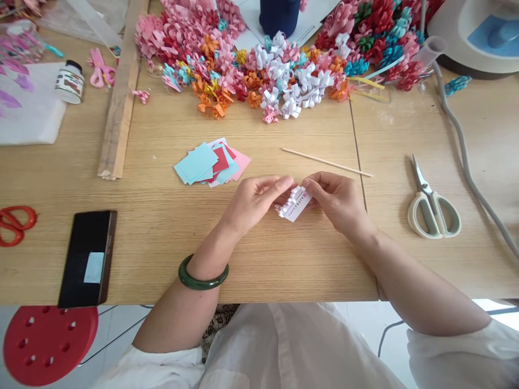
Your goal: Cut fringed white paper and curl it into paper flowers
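Between my two hands, just above the table, is a small white paper piece (299, 208) with dark printing and a row of curled strips along its upper left edge. My left hand (263, 200) pinches its left side, thumb on top, and a green bangle (203, 285) circles that wrist. At the paper's upper right corner, my right hand (332, 195) closes thumb and fingers on it. Behind my hands lies a thin wooden stick (327, 161). A pile of light blue, red, pink and white paper cards (198, 163) rests to the left.
Grey-handled scissors (433, 208) lie at right, near a grey cable (460, 129). Many curled paper flowers (284, 81) are heaped at the back. At left are a wooden bar (121, 108), a phone (83, 243), orange-handled scissors (18, 224), pink scissors (99, 69) and a small bottle (70, 84).
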The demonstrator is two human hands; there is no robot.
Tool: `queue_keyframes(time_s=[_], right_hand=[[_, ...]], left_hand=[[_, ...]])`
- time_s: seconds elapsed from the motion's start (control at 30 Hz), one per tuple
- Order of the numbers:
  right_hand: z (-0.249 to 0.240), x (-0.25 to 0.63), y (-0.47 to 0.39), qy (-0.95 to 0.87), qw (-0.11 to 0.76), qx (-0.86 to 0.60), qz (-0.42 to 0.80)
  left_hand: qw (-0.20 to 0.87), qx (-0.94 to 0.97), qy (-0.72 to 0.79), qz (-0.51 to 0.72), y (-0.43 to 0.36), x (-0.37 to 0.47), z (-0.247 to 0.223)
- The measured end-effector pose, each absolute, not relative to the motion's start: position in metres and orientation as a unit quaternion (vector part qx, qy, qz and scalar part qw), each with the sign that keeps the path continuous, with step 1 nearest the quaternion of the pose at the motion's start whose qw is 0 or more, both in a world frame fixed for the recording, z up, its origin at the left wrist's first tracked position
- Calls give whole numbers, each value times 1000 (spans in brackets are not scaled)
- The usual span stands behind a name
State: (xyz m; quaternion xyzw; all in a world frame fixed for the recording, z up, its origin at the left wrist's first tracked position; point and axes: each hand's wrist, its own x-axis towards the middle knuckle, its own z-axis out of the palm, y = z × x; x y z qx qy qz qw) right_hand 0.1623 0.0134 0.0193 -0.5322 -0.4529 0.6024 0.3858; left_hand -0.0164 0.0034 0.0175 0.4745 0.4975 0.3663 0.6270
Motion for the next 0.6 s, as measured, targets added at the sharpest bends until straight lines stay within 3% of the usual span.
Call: queue_keyframes(time_s=[0.33,0.6], right_hand=[[23,161,10,-435,380,-517,632],[20,162,12,-437,371,-513,639]], left_hand=[[552,509,524,402,7,-20,11],[650,431,488,392,6,-15,11]])
